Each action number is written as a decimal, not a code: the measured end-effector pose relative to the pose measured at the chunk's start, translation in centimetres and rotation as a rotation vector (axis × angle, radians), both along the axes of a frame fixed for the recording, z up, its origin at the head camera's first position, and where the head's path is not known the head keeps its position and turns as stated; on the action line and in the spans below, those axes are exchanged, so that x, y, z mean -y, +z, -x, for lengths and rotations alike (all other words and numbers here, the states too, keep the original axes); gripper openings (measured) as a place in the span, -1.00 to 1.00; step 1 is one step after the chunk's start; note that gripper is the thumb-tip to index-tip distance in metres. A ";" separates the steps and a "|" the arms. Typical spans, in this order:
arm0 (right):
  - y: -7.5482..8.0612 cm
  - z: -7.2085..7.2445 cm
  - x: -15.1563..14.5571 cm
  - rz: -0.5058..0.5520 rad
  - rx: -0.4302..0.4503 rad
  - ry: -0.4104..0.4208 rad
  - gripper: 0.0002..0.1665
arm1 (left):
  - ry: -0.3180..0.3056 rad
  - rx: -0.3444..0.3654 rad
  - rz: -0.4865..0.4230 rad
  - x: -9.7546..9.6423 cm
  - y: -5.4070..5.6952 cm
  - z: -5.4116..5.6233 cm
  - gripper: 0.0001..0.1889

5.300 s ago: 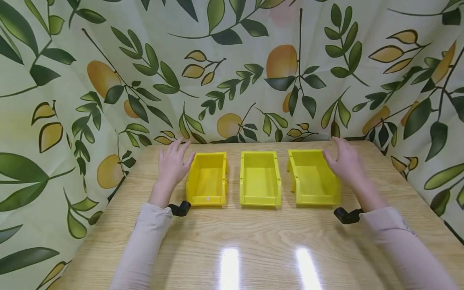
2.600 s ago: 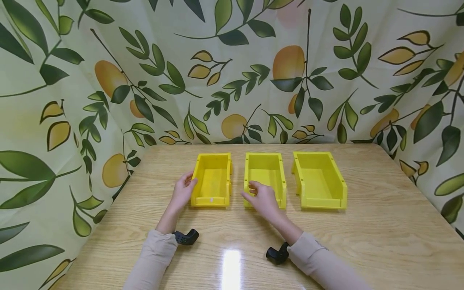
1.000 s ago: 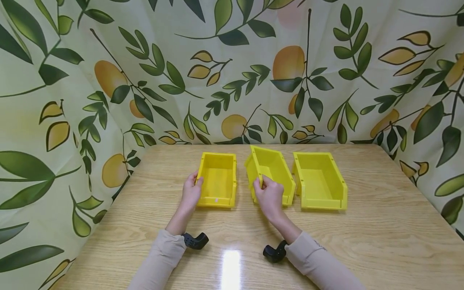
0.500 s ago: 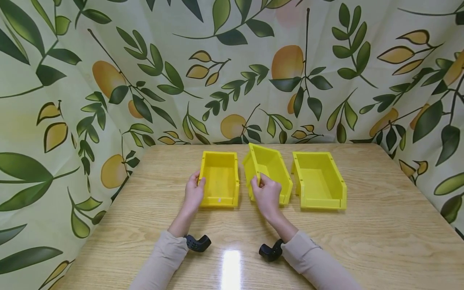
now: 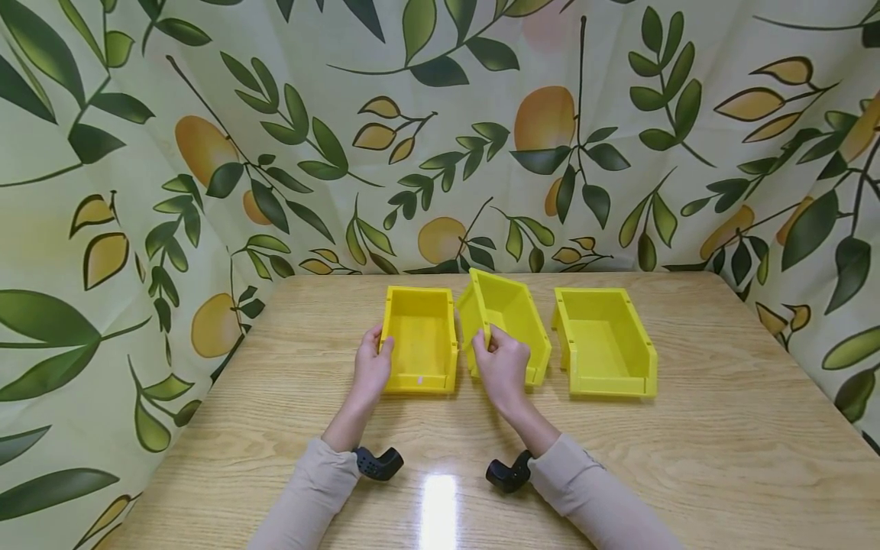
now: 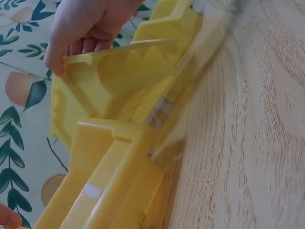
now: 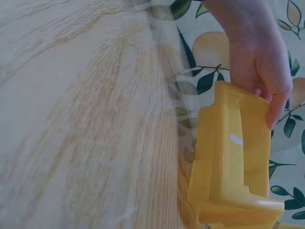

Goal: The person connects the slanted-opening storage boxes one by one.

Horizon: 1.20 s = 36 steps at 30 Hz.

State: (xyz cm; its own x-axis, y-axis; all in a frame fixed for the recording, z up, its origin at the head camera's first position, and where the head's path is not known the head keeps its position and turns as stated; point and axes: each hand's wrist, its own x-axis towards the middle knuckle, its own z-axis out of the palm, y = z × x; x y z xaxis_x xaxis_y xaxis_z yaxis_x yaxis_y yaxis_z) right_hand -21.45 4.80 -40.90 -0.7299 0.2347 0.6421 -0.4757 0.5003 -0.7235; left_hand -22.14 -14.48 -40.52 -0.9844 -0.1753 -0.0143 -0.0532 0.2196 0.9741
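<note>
Three yellow storage bins stand in a row on the table in the head view. My left hand (image 5: pixel 372 368) grips the left wall of the deeper-yellow left bin (image 5: pixel 421 336), thumb inside; the right wrist view shows this hold on the bin (image 7: pixel 231 157) too. With curled fingers, my right hand (image 5: pixel 505 368) pinches the left wall of the middle bin (image 5: pixel 516 313). That bin is tilted, its left side raised, and sits close beside the left bin. In the left wrist view the thumb of the right hand (image 6: pixel 88 24) lies over the wall's edge.
The right bin (image 5: pixel 605 344) stands upright on the wooden table (image 5: pixel 715 428), a little right of the middle one. A leaf-and-fruit patterned cloth (image 5: pixel 454 99) rises behind the table. Black devices (image 5: pixel 380 464) are worn at both wrists.
Both hands first stood at the outer bins. My right hand moved to the middle bin, took its left wall and tilted it. The left bin slid right; the middle one shifted slightly left.
</note>
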 end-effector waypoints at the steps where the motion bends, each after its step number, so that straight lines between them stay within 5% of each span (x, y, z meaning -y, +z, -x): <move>1: 0.0 0.0 0.0 -0.001 -0.001 0.000 -0.47 | -0.002 0.002 0.001 0.0 0.0 0.0 -0.52; 36: 0.3 0.6 0.3 -0.029 0.057 0.011 -0.47 | -0.010 0.011 -0.031 -0.5 -0.1 0.2 -0.52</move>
